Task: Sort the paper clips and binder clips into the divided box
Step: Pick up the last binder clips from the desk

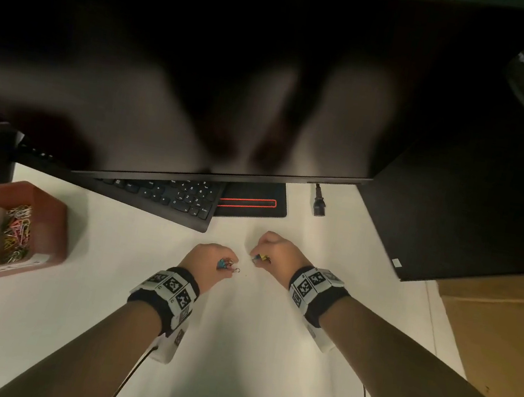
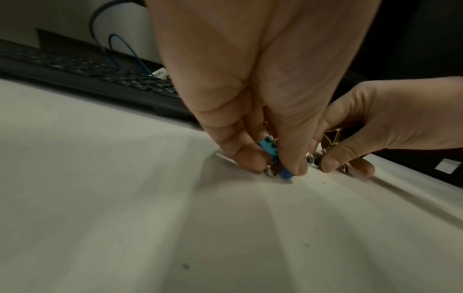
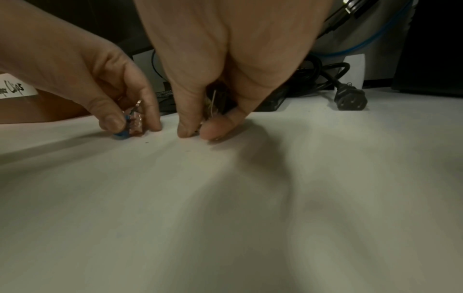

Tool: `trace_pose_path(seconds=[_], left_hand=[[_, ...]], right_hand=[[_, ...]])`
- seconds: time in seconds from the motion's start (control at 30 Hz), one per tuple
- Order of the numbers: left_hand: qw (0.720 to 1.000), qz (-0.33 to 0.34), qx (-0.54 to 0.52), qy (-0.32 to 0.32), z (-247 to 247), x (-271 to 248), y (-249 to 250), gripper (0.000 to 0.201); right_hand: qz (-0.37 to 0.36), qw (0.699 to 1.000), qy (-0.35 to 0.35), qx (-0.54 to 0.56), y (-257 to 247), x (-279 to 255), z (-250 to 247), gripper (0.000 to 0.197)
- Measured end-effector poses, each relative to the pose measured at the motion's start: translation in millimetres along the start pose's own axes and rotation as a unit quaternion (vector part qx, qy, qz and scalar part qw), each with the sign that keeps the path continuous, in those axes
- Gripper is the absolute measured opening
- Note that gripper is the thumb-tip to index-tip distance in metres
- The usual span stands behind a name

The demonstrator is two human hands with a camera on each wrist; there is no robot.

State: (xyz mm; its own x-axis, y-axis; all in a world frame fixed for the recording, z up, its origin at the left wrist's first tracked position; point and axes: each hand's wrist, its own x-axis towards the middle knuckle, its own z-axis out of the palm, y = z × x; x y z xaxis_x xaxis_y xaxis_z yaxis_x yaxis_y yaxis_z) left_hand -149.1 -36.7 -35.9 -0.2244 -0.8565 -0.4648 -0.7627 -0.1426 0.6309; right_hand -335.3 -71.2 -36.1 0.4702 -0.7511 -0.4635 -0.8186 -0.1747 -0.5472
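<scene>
- Paper clips already fill 1 box compartment at 9 o'clock.
- Left hand and right hand each pinch binder clips off the desk; these look like the last.

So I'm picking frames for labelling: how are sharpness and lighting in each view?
Head view: dim, monitor smeared by motion blur, the hands and paper clips in the box fairly sharp. Left wrist view: left hand and blue clip readable, keyboard soft, desk streaked by fanned shadows. Right wrist view: right hand hides its clips in shadow, plug clear.
</scene>
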Motion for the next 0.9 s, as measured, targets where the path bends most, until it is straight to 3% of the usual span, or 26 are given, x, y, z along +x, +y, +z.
trace_pose_path(seconds=[0.23, 0.53, 0.63, 0.73, 0.9], left_hand=[[1.0, -0.012, -0.007, 0.009, -10.8, -11.7, -5.2, 0.02], [0.996, -0.007, -0.067, 0.062, -50.4, -69.5, -30.6, 0.019], [0.991, -0.022, -0.084, 0.106, -86.6, -107.4, -57.7, 0.018], [0.983, -0.057, -0.081, 0.157, -133.3, -150.3, -92.0, 0.019], [0.96, -0.176, -0.002, 0.217, -217.4, -206.3, -153.4, 0.02]], right_hand=[[0.067, 0.998, -0.016, 0.002, -9.2, 3.8, -6.4, 0.04], [0.085, 0.991, -0.065, -0.076, -45.4, 3.9, -10.3, 0.024], [0.027, 0.995, -0.069, -0.07, -101.7, 9.6, -8.4, 0.023], [-0.075, 0.994, -0.049, -0.058, -187.0, 29.2, 0.2, 0.021], [-0.205, 0.978, -0.016, -0.029, -340.0, 79.3, 36.6, 0.012]])
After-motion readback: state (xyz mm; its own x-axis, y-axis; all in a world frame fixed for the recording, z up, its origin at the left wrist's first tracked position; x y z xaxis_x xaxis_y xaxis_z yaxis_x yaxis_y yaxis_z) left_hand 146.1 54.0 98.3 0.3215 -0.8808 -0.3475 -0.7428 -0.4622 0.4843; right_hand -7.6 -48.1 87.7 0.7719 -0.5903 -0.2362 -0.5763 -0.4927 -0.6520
